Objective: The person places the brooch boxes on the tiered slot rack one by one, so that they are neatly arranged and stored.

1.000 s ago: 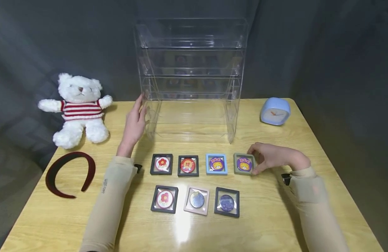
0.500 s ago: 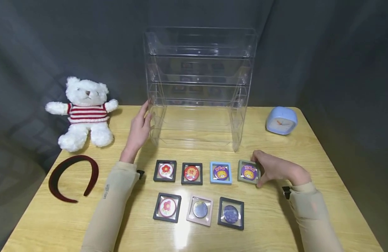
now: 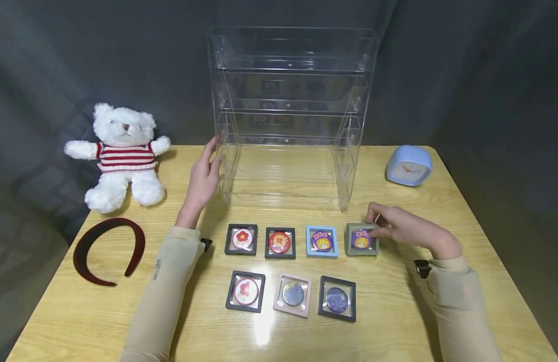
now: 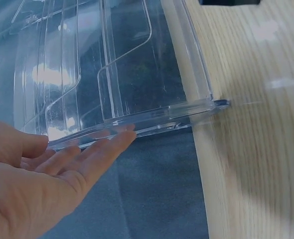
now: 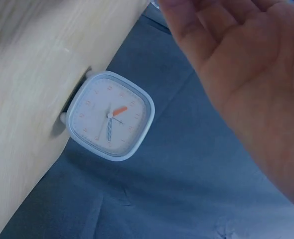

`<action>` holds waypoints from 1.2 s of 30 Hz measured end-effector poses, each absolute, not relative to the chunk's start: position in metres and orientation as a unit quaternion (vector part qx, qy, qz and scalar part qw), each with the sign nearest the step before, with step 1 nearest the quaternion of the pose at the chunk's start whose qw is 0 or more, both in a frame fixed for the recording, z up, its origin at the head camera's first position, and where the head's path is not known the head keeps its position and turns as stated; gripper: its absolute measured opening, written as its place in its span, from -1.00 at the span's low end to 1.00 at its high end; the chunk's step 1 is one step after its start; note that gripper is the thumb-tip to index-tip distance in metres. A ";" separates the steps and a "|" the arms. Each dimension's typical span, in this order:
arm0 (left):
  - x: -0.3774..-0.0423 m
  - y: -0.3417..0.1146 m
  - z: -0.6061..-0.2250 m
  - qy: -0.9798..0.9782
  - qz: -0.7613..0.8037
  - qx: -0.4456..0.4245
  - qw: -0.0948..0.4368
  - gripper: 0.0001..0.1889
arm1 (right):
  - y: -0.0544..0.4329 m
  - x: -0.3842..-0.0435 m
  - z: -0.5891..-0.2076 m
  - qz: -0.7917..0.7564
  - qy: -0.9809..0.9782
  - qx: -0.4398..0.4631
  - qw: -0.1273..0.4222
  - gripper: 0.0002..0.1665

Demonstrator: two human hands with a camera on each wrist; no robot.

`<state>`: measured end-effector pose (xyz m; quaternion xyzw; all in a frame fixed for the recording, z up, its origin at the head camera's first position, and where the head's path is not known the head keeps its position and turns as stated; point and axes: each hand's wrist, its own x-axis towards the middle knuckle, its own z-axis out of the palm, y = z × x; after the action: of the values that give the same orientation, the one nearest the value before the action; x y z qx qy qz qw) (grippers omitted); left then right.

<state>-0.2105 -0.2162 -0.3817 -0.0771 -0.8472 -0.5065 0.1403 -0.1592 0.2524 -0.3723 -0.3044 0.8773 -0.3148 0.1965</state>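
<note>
In the head view, my right hand (image 3: 403, 229) pinches a green square display frame (image 3: 349, 246) at its upper right, thumb over the front and fingers behind. Inside is a purple bear badge (image 3: 362, 242). The frame's face tips toward me. The right wrist view shows only part of this hand (image 5: 256, 74); the frame is out of sight there. My left hand (image 3: 204, 178) rests against the left side of a clear plastic tiered display rack (image 3: 288, 105). In the left wrist view, straight fingers (image 4: 104, 154) lie along the rack's side panel (image 4: 157, 119), with the thumb by its edge.
Left of the green frame stand a blue frame (image 3: 308, 247) and two black frames (image 3: 280, 256) (image 3: 241, 252). A front row holds two black frames and a pink one (image 3: 292, 310). Around them are a white teddy bear (image 3: 125, 128), dark red headband (image 3: 83, 251) and blue clock (image 3: 410, 166).
The right thumb has moved from the green frame's right side onto its front, and the frame has tilted up. The left hand stays at the rack. The head view has shifted slightly.
</note>
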 end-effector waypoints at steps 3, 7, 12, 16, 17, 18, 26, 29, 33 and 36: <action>-0.211 -0.216 -0.380 -0.849 -0.504 -0.078 0.139 -0.43 | 0.252 -0.161 -0.368 -0.301 0.883 -0.317 0.169 -0.76; -0.212 -0.217 -0.380 -0.850 -0.502 -0.078 0.138 -0.43 | 0.250 -0.162 -0.362 -0.291 0.892 -0.326 0.116 -0.76; -0.212 -0.218 -0.379 -0.850 -0.502 -0.075 0.139 -0.43 | 0.246 -0.165 -0.351 -0.279 0.897 -0.341 0.020 -0.73; -0.211 -0.219 -0.379 -0.847 -0.508 -0.075 0.136 -0.42 | 0.240 -0.170 -0.338 -0.283 0.896 -0.340 -0.030 -0.72; -0.211 -0.219 -0.380 -0.847 -0.509 -0.074 0.136 -0.42 | 0.238 -0.172 -0.334 -0.289 0.895 -0.337 -0.037 -0.72; -0.210 -0.219 -0.380 -0.846 -0.509 -0.074 0.137 -0.43 | 0.236 -0.174 -0.331 -0.292 0.895 -0.334 -0.046 -0.72; -0.209 -0.218 -0.379 -0.842 -0.517 -0.072 0.134 -0.43 | 0.216 -0.190 -0.313 -0.315 0.889 -0.297 -0.148 -0.77; -0.209 -0.217 -0.379 -0.843 -0.517 -0.073 0.134 -0.43 | 0.210 -0.196 -0.311 -0.325 0.888 -0.275 -0.174 -0.80; -0.209 -0.216 -0.378 -0.844 -0.515 -0.075 0.134 -0.43 | 0.203 -0.202 -0.308 -0.335 0.886 -0.248 -0.203 -0.82; -0.209 -0.216 -0.378 -0.844 -0.514 -0.075 0.133 -0.43 | 0.197 -0.207 -0.305 -0.337 0.884 -0.236 -0.221 -0.82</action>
<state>-0.2091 -0.2156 -0.3777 -0.0752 -0.8441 -0.5139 0.1329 -0.2072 0.1974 -0.3051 -0.2361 0.8840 -0.3374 -0.2211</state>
